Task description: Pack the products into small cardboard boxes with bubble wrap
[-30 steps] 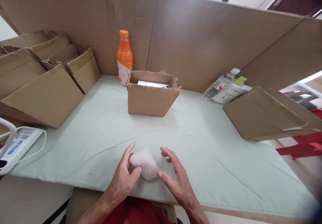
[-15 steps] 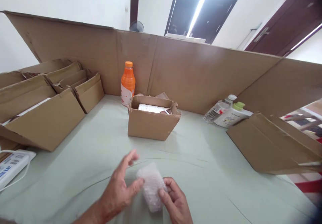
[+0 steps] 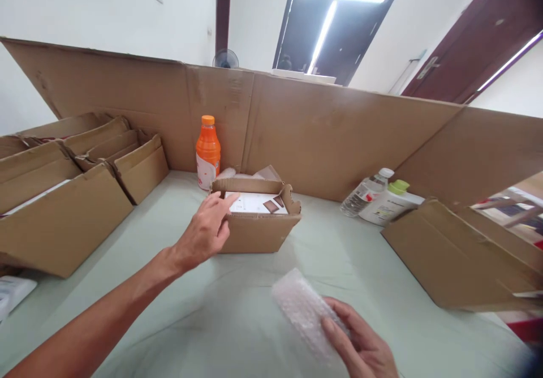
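My right hand [image 3: 360, 338] grips a bubble-wrapped packet [image 3: 303, 310] between thumb and fingers, low over the table near its front. My left hand [image 3: 207, 225] reaches forward to the small cardboard box [image 3: 254, 236] at the middle. Its index finger points over the box's near rim, at the left end of a white printed box [image 3: 254, 203] lying inside. The thumb is apart from the fingers, and nothing shows in that hand. Whether the fingertip touches the white box I cannot tell.
Behind the small box stand an orange bottle [image 3: 207, 151] and some clear wrap. Open cardboard boxes [image 3: 72, 214] line the left. At right, a clear bottle [image 3: 367, 191] and a white bottle [image 3: 388, 203] lean near another cardboard box [image 3: 458, 253]. A cardboard screen [image 3: 339, 134] closes the back.
My left hand has left the packet's side and moved forward to the small cardboard box. My right hand has carried the bubble-wrapped packet to the right.
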Demonstrator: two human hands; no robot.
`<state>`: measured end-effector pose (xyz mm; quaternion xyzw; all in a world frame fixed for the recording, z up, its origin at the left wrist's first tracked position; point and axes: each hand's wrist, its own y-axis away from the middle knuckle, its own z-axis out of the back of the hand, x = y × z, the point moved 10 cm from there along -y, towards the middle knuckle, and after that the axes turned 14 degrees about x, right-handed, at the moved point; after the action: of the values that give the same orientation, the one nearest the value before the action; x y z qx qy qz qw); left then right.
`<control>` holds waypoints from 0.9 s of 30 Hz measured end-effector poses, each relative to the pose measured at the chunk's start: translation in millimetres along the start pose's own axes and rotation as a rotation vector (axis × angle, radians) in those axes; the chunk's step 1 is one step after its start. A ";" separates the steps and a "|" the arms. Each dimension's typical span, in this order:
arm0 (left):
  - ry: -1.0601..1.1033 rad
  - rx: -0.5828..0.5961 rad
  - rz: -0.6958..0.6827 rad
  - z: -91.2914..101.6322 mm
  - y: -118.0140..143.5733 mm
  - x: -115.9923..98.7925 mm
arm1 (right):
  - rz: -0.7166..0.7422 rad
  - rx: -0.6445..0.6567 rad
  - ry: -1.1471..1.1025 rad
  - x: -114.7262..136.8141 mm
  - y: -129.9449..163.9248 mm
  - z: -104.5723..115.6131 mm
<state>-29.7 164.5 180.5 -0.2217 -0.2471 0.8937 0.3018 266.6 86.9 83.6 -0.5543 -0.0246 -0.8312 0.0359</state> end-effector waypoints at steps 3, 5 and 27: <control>0.036 -0.006 -0.015 15.2 34.8 -29.2 | 0.104 -0.006 0.081 25.3 -6.9 28.2; 0.034 0.001 -0.001 27.3 62.1 -44.7 | 0.190 -0.009 0.178 53.4 -13.1 40.9; -0.008 -0.257 0.231 63.1 133.7 -47.7 | 0.298 0.821 1.312 227.9 -132.2 -272.2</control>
<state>-87.3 21.1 164.6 -0.2816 -0.3333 0.8845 0.1651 -82.5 189.2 189.2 0.1098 -0.2289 -0.8994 0.3558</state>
